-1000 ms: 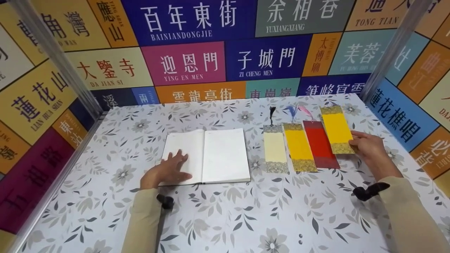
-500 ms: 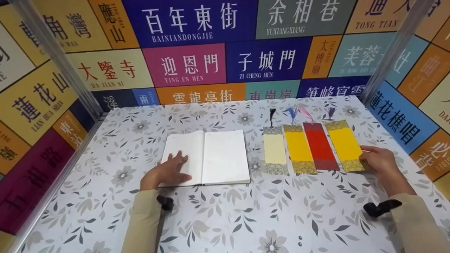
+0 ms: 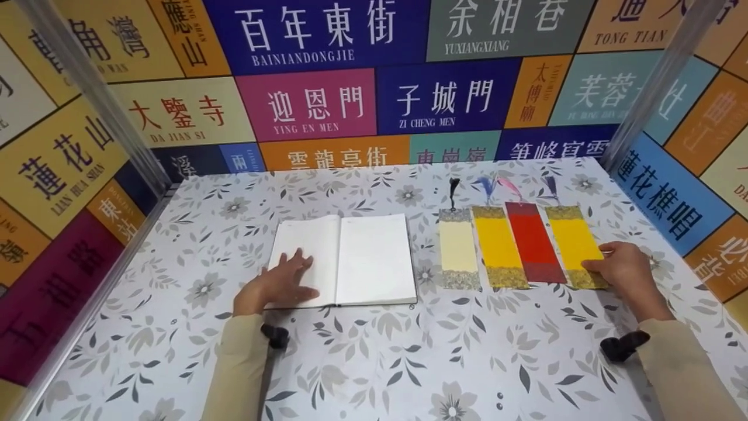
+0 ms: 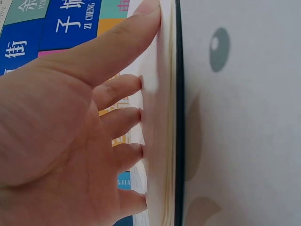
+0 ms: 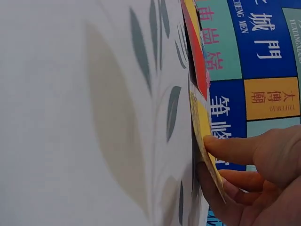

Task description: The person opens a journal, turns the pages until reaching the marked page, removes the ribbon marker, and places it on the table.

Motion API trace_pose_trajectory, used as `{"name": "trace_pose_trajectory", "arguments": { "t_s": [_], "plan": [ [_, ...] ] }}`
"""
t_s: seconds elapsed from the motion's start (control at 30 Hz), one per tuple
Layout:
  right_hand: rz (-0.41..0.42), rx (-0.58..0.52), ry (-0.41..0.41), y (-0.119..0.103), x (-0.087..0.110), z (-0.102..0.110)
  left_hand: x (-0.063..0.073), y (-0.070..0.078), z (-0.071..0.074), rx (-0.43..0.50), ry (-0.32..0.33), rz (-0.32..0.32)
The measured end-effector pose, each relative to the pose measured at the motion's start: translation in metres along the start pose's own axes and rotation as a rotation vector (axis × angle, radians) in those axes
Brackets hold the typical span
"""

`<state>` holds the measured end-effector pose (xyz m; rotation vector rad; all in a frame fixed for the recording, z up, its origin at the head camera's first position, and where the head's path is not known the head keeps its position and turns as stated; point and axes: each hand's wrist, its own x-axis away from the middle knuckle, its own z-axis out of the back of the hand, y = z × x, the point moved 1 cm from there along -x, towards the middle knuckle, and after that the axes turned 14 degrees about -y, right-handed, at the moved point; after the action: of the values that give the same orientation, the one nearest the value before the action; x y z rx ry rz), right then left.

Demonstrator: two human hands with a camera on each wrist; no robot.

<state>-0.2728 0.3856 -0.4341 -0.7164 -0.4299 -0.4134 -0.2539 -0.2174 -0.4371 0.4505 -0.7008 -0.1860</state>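
Observation:
My left hand [image 3: 280, 283] rests with spread fingers on the left page of an open notebook [image 3: 377, 257], whose visible pages are blank apart from small marks at the top. In the left wrist view the fingertips [image 4: 136, 115] press on the page. My right hand [image 3: 628, 275] pinches the lower right corner of a yellow bookmark [image 3: 575, 242] with gold patterned ends and a dark tassel. From the right wrist, the thumb lies on the bookmark [image 5: 202, 117] with fingers beneath, its near corner tilted up off the cloth.
Left of that bookmark lie a red bookmark [image 3: 534, 242] with a pink tassel, another yellow bookmark [image 3: 501, 245] with a blue tassel and a cream bookmark [image 3: 459, 248] with a black tassel. A floral cloth [image 3: 362, 362] covers the table. Behind stands a wall of coloured signs [image 3: 315, 105].
My right hand has brought the rightmost yellow bookmark down toward me and slightly right, beside the red one, and its tassel now shows fully. The left hand has stayed on the notebook.

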Motion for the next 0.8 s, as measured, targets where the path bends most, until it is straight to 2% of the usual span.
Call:
{"name": "trace_pose_trajectory", "arguments": {
  "t_s": [0.1, 0.27, 0.57, 0.8],
  "plan": [
    [0.01, 0.13, 0.01, -0.003, 0.005, 0.005, -0.001, 0.003, 0.001, 0.0, -0.003, -0.026],
    [-0.001, 0.249, -0.04, -0.005, 0.009, 0.012, 0.0, 0.004, 0.001, -0.003, -0.007, -0.039],
    [-0.037, 0.218, -0.159, -0.009, 0.008, 0.014, 0.003, 0.0, -0.001, 0.013, 0.011, 0.004],
    [-0.085, 0.28, -0.134, -0.017, 0.005, 0.009, 0.003, 0.0, -0.002, 0.005, 0.017, -0.011]
  ]
}}
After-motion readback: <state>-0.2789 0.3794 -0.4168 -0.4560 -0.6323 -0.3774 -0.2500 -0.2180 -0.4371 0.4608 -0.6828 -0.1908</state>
